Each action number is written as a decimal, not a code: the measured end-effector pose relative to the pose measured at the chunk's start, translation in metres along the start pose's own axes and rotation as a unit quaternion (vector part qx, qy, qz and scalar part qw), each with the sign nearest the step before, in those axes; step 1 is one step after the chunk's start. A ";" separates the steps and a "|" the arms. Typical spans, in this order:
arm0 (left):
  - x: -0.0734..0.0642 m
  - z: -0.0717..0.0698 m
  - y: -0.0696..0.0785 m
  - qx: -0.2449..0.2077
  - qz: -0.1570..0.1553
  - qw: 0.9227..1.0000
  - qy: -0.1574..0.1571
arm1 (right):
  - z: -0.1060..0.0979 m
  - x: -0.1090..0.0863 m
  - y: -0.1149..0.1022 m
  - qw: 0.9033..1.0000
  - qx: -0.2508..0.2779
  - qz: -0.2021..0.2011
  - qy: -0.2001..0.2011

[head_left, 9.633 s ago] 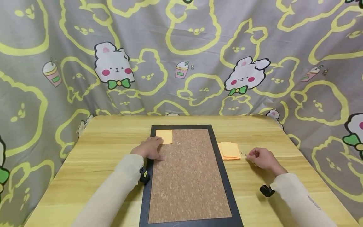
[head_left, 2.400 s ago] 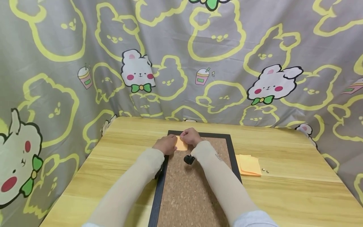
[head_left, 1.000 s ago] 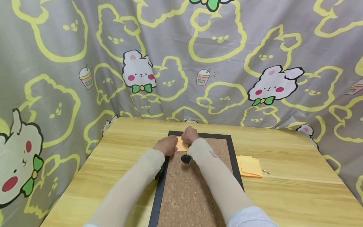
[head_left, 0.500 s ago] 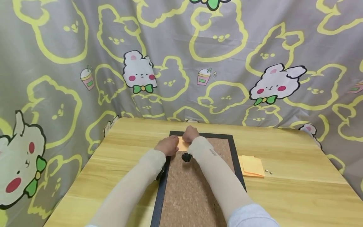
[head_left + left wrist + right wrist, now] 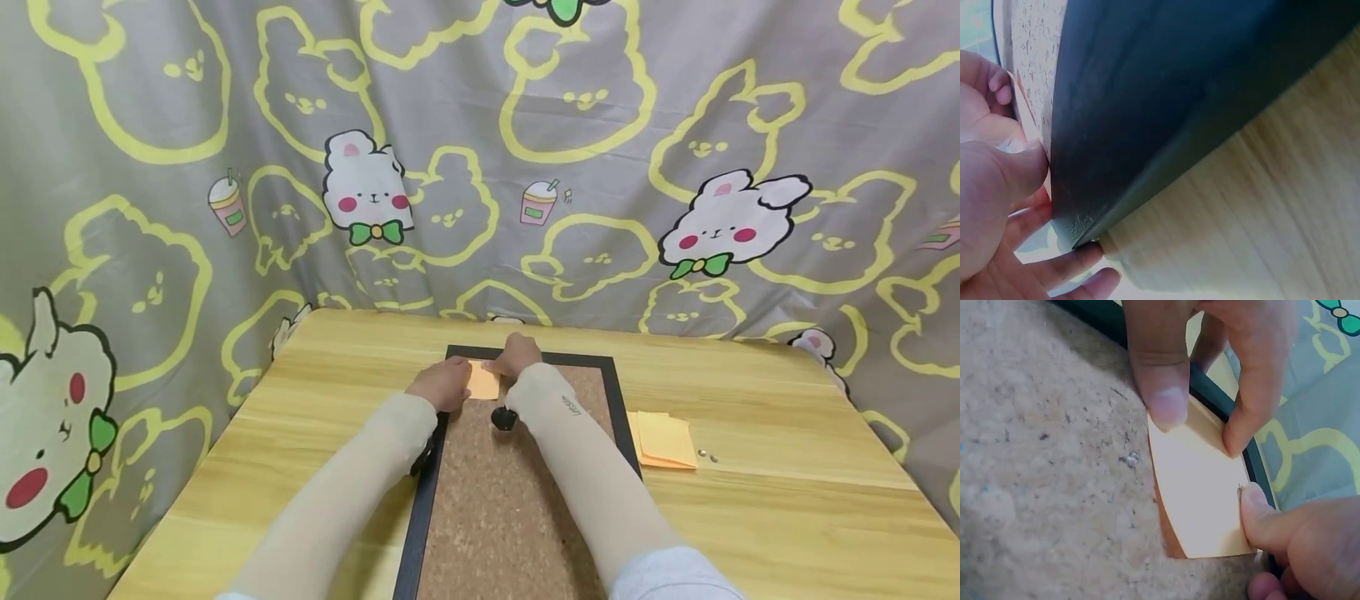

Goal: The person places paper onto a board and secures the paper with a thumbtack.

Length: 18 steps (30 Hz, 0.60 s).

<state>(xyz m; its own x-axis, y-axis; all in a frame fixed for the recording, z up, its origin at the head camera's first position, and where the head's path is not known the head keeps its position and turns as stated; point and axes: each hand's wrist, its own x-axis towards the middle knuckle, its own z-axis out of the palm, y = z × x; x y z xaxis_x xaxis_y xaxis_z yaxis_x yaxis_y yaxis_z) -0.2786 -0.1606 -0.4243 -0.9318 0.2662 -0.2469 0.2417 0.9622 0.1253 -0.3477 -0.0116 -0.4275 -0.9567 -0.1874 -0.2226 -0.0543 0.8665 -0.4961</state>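
An orange sticky note (image 5: 483,385) lies at the far left corner of a cork board (image 5: 487,500) with a black frame. My left hand (image 5: 441,385) is at that corner. Its thumb (image 5: 1257,509) presses the note's left edge, while its fingers (image 5: 1063,265) reach past the frame's outer corner. My right hand (image 5: 519,357) is over the note's right side. In the right wrist view, its thumb (image 5: 1169,406) presses one corner and its index fingertip touches the far edge. Whatever lies under that thumb is hidden. The note's near edge lifts slightly off the cork.
Right of the board, a small pile of orange sticky notes (image 5: 667,440) lies on the wooden table (image 5: 787,517). Beside it are small shiny metal pieces (image 5: 702,453) like thumbtacks. A patterned curtain (image 5: 450,250) hangs behind the table.
Since the earliest frame, my right hand has moved from beside the metal pieces to the note. In the last half second it has loosened from a fist and shifted right, uncovering more paper.
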 end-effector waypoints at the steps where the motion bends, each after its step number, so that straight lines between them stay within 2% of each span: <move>1: 0.000 0.000 0.000 -0.002 0.002 1.000 -0.001 | 0.001 -0.001 0.001 1.000 0.000 -0.003 -0.002; 11: -0.001 -0.005 -0.001 0.009 0.015 1.000 -0.011 | 0.003 -0.009 0.006 0.998 -0.047 -0.049 -0.011; 15: 0.001 -0.002 -0.003 0.028 0.027 0.999 -0.021 | 0.004 -0.017 0.012 0.998 -0.011 -0.066 -0.005; 18: 0.002 0.000 -0.002 0.022 0.026 0.999 -0.025 | 0.005 -0.025 0.019 0.996 0.046 -0.074 0.004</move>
<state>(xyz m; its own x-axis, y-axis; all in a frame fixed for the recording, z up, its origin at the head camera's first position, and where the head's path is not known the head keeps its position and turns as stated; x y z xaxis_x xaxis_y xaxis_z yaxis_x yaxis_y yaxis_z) -0.2809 -0.1623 -0.4255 -0.9032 0.3174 -0.2890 0.3024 0.9483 0.0965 -0.3231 0.0077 -0.4353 -0.9424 -0.3058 -0.1355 -0.1683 0.7836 -0.5981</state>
